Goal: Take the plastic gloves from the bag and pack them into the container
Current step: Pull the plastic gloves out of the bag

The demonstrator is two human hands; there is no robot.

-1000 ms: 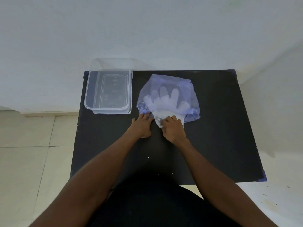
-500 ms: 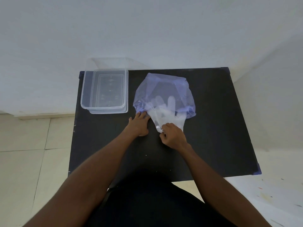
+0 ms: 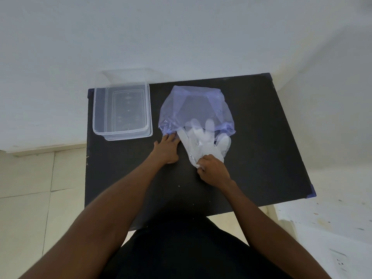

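A translucent blue plastic bag [image 3: 193, 106] lies on the black table [image 3: 261, 148], its mouth facing me. Clear plastic gloves [image 3: 203, 140] stick more than halfway out of that mouth, their fingertips still under the bag's film. My right hand [image 3: 213, 171] pinches the gloves at the cuff end, near me. My left hand [image 3: 167, 148] presses its fingertips on the bag's left lower edge and pins it to the table. A clear rectangular container [image 3: 94, 111] stands open at the table's far left corner.
The container sits on its clear lid [image 3: 150, 132], whose rim shows on the near right side. A white wall runs behind the table. Tiled floor lies to the left, and a pale speckled surface [image 3: 332, 228] lies low on the right.
My right hand has drawn the gloves toward me, so more of them lies outside the bag. My left hand has stayed on the bag's edge.
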